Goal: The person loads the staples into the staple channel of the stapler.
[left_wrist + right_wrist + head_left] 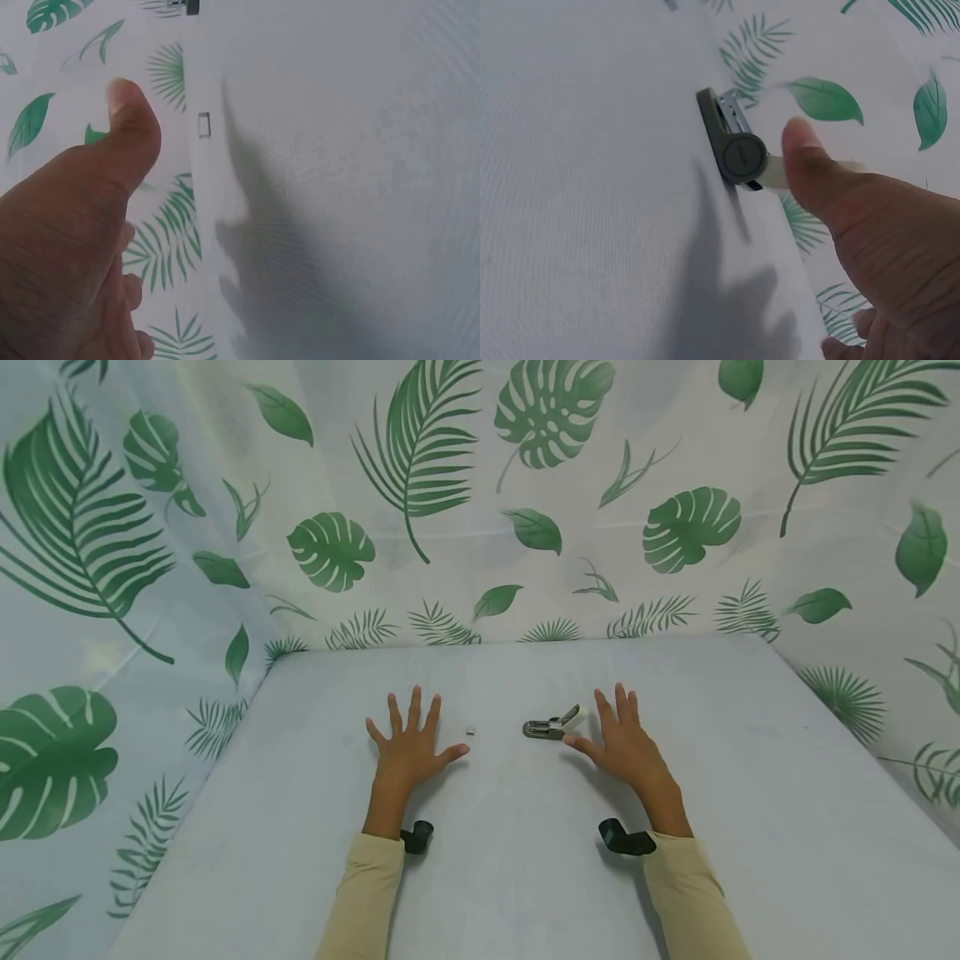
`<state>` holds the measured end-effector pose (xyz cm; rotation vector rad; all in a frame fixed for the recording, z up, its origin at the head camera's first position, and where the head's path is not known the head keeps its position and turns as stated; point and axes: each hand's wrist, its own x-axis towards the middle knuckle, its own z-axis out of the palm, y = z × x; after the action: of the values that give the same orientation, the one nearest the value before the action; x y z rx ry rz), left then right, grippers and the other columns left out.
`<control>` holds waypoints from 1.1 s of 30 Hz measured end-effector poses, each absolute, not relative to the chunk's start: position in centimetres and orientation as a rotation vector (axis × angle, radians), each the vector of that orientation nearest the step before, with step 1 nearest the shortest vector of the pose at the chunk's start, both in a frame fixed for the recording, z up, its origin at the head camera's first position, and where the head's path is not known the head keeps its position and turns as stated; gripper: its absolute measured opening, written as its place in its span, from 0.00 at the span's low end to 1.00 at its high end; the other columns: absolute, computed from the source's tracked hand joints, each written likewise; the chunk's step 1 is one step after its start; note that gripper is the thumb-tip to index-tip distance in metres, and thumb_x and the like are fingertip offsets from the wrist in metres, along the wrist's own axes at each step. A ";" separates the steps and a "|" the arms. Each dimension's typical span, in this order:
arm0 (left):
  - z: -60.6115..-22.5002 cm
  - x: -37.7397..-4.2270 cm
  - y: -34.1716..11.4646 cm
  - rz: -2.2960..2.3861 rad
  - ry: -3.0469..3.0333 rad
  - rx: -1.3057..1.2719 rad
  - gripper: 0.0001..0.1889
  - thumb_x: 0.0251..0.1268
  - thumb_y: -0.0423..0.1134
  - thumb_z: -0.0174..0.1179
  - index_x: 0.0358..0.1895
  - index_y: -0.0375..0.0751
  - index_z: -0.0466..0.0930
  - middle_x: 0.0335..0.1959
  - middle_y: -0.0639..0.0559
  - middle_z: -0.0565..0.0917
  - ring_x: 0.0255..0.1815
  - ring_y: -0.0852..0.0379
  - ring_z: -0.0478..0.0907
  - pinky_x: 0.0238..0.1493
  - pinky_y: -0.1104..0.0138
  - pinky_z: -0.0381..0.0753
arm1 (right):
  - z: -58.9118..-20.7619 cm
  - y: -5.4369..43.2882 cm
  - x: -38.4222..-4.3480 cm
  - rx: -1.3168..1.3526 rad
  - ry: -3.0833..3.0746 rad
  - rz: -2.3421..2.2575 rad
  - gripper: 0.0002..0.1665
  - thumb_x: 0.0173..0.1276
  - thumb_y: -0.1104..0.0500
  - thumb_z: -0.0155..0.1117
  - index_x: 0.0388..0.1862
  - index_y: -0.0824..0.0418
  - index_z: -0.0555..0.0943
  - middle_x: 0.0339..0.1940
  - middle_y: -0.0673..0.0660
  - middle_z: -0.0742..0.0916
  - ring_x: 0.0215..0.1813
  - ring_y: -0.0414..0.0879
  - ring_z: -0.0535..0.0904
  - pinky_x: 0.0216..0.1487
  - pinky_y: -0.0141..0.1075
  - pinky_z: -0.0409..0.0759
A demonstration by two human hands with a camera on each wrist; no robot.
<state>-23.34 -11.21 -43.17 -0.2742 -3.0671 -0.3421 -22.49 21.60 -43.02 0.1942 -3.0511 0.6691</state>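
While we're looking down from the head: left hand (408,756) and right hand (628,752) are hovering over the white table (510,877), stapler (542,729) and metal piece (470,731) lying between them.
Left fingers: we're spreading all five, straight, gripping nothing; thumb is pointing in below the metal piece.
Right fingers: we're extending them straight, thumb out to the side, gripping nothing.
Right thumb: tip is sitting right by the stapler; in the right wrist view it's overlapping the pale lever (775,171), so we can't tell whether it's touching.
Stapler: it's lying on the table just beside the right thumb, dark body down, lever tilting up toward the right hand.
Metal piece: small, silvery, it's lying near the left thumb, apart from the stapler.
Wrists: we're wearing black cameras (420,837) by the cuffs of our tan sleeves (367,893).
Shadows (277,270): we're casting them on the table, one showing in each wrist view.
Backdrop: leaf-print sheet (465,585) is hanging behind the table and along both sides.
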 end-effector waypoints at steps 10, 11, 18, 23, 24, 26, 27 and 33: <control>-43.6 -23.9 -10.4 -0.309 -2.966 -0.244 0.40 0.62 0.64 0.59 0.72 0.45 0.65 0.70 0.40 0.70 0.66 0.37 0.70 0.56 0.38 0.73 | -44.2 21.2 -23.7 0.135 -2.881 0.985 0.47 0.62 0.48 0.72 0.71 0.70 0.64 0.70 0.76 0.63 0.63 0.68 0.72 0.58 0.59 0.75; -43.7 -23.9 -10.3 -0.304 -2.938 -0.245 0.38 0.62 0.63 0.61 0.70 0.43 0.69 0.67 0.40 0.73 0.63 0.39 0.74 0.52 0.41 0.77 | -44.4 21.1 -23.8 0.144 -2.869 1.026 0.44 0.62 0.49 0.72 0.70 0.71 0.66 0.68 0.76 0.66 0.59 0.66 0.75 0.55 0.56 0.77; -44.2 -24.0 -9.9 -0.582 -2.900 -0.251 0.25 0.61 0.53 0.67 0.55 0.39 0.81 0.45 0.43 0.82 0.41 0.50 0.80 0.39 0.58 0.82 | -45.4 20.8 -24.8 0.157 -2.838 1.237 0.29 0.64 0.54 0.71 0.58 0.67 0.76 0.51 0.69 0.81 0.41 0.54 0.80 0.35 0.37 0.77; -44.5 -24.3 -9.7 -0.787 -2.977 -0.226 0.21 0.61 0.50 0.67 0.50 0.39 0.81 0.38 0.47 0.78 0.36 0.55 0.72 0.40 0.61 0.76 | -45.6 20.1 -25.0 0.120 -2.832 1.385 0.26 0.64 0.54 0.70 0.58 0.64 0.78 0.50 0.67 0.84 0.37 0.50 0.81 0.32 0.34 0.78; -44.5 -24.4 -9.7 -0.812 -2.984 -0.225 0.20 0.61 0.50 0.67 0.49 0.39 0.81 0.38 0.47 0.77 0.36 0.55 0.72 0.40 0.61 0.76 | -45.7 20.0 -25.0 0.110 -2.829 1.405 0.25 0.65 0.54 0.70 0.57 0.64 0.79 0.51 0.66 0.84 0.39 0.49 0.80 0.32 0.34 0.78; -44.7 -24.5 -9.7 -0.849 -2.996 -0.229 0.19 0.62 0.51 0.67 0.47 0.40 0.81 0.38 0.47 0.76 0.36 0.54 0.71 0.39 0.60 0.75 | -45.8 20.0 -25.1 0.091 -2.827 1.429 0.23 0.65 0.54 0.70 0.56 0.63 0.80 0.52 0.66 0.85 0.40 0.49 0.80 0.33 0.33 0.78; -44.7 -24.5 -9.7 -0.871 -3.001 -0.228 0.19 0.62 0.51 0.66 0.46 0.40 0.81 0.38 0.47 0.75 0.36 0.54 0.71 0.39 0.60 0.74 | -45.9 20.0 -25.1 0.084 -2.821 1.448 0.23 0.65 0.55 0.70 0.56 0.63 0.80 0.52 0.66 0.85 0.40 0.49 0.79 0.33 0.33 0.78; -44.7 -25.0 -9.6 -0.892 -3.048 -0.176 0.19 0.63 0.54 0.64 0.46 0.43 0.80 0.40 0.46 0.74 0.39 0.51 0.72 0.41 0.55 0.71 | -46.2 20.1 -25.4 0.089 -2.811 1.503 0.23 0.65 0.56 0.70 0.56 0.63 0.80 0.49 0.65 0.85 0.33 0.44 0.75 0.31 0.33 0.76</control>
<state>-24.98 -9.57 -44.65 -0.1761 -3.0483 -0.8916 -25.42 20.12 -46.25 0.0893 -2.8115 1.5035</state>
